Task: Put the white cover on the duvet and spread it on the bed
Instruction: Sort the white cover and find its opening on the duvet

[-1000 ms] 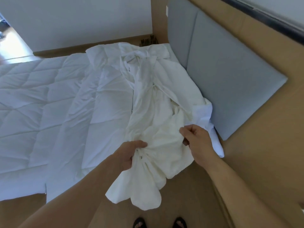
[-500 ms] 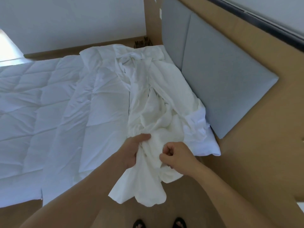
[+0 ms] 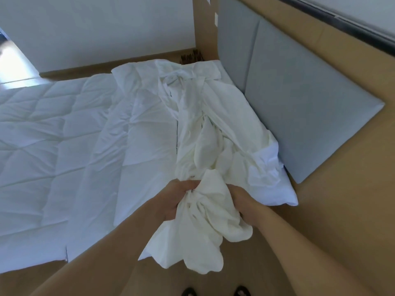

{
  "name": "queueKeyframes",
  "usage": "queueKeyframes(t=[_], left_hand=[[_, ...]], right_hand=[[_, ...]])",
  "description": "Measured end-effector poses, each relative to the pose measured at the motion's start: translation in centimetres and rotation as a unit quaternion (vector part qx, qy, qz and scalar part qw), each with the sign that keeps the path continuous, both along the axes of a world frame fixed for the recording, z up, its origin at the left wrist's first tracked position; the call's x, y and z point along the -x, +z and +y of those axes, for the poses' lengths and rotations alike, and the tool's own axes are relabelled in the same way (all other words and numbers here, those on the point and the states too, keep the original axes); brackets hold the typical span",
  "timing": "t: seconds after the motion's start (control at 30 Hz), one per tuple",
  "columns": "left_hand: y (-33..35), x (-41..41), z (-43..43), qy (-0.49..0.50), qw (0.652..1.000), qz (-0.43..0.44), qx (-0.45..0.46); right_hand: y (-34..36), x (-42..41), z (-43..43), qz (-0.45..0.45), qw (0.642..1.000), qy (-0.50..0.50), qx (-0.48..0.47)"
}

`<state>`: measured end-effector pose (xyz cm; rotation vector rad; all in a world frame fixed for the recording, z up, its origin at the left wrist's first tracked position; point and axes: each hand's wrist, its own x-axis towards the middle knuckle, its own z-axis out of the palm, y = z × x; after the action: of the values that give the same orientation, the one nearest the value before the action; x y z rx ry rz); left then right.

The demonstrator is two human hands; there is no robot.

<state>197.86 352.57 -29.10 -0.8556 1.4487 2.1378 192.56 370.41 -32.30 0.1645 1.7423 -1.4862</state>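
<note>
The left hand [image 3: 174, 201] and the right hand [image 3: 242, 202] both grip, with curled fingers, the bunched end of the white cover [image 3: 205, 146]; the rest lies on the duvet [image 3: 53, 135], beside the headboard [image 3: 299, 107].

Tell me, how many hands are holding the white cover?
2. The left hand grips the bunched white cover on its left side; the right hand holds its right side, fingers hidden in the cloth.
</note>
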Motion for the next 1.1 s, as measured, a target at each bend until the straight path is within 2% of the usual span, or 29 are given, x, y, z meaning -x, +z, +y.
queueKeyframes(t=[0.07, 0.2, 0.23, 0.27, 0.33, 0.37, 0.4, 0.43, 0.5, 0.53, 0.57, 0.6, 0.67, 0.73, 0.77, 0.9, 1.03, 1.1], left_hand=[[-0.5, 0.2, -0.9, -0.005, 0.998, -0.009, 0.057], [-0.8, 1.0, -2.7, 0.102, 0.99, -0.034, 0.094], [-0.7, 1.3, -3.3, 0.127, 0.987, -0.035, 0.093], [-0.5, 1.5, -3.7, 0.139, 0.986, -0.031, 0.087], [-0.1, 1.9, -3.7, 0.136, 0.988, -0.021, 0.072], [0.2, 2.0, -3.2, 0.124, 0.99, -0.017, 0.065], [0.4, 2.0, -2.5, 0.111, 0.992, -0.013, 0.056], [0.5, 2.0, -1.9, 0.096, 0.994, -0.01, 0.043], [0.6, 2.0, -0.9, 0.069, 0.997, -0.015, 0.018], [0.7, 1.9, -0.8, 0.054, 0.998, -0.017, 0.012], [0.7, 1.7, -0.8, 0.04, 0.999, -0.016, 0.013], [0.7, 1.6, -0.9, 0.029, 0.999, -0.009, 0.017], [0.6, 1.1, -1.1, 0.014, 1.0, 0.01, 0.012], [0.6, 0.7, -1.2, 0.012, 1.0, 0.026, 0.002], [0.5, 0.5, -1.2, 0.016, 0.999, 0.032, -0.001], [0.5, 0.4, -1.4, 0.027, 0.998, 0.05, -0.003], [0.2, 0.6, -2.1, 0.051, 0.997, 0.054, -0.013], [0.3, 0.5, -2.2, 0.052, 0.997, 0.044, -0.038]], right_hand=[[0.6, -0.5, 0.5, -0.031, 0.998, -0.011, 0.053], [1.9, -0.6, 2.2, 0.072, 0.992, 0.107, 0.0], [2.3, -0.1, 2.7, 0.097, 0.992, 0.073, -0.015], [2.8, 0.5, 3.1, 0.115, 0.993, -0.003, -0.018], [3.5, 1.4, 3.6, 0.186, 0.963, -0.195, -0.006], [3.8, 1.5, 3.3, 0.225, 0.951, -0.212, -0.009], [4.4, 1.0, 2.8, 0.247, 0.955, -0.162, -0.025], [4.2, 0.5, 2.3, 0.248, 0.966, -0.061, -0.043], [3.8, -0.7, 1.7, 0.197, 0.966, 0.145, -0.078], [3.6, -0.8, 1.9, 0.174, 0.958, 0.208, -0.093], [3.4, -0.7, 2.3, 0.154, 0.956, 0.23, -0.1], [3.2, -0.5, 2.7, 0.134, 0.964, 0.21, -0.096], [2.4, 0.5, 3.0, 0.114, 0.987, 0.068, -0.09], [1.2, 1.5, 2.8, 0.136, 0.983, -0.065, -0.106], [0.8, 1.7, 2.5, 0.151, 0.977, -0.091, -0.117], [0.2, 1.5, 1.1, 0.185, 0.971, -0.079, -0.131], [0.2, 0.6, -0.1, 0.103, 0.989, 0.045, -0.1], [0.1, 0.3, -0.7, 0.117, 0.986, 0.068, -0.096]])
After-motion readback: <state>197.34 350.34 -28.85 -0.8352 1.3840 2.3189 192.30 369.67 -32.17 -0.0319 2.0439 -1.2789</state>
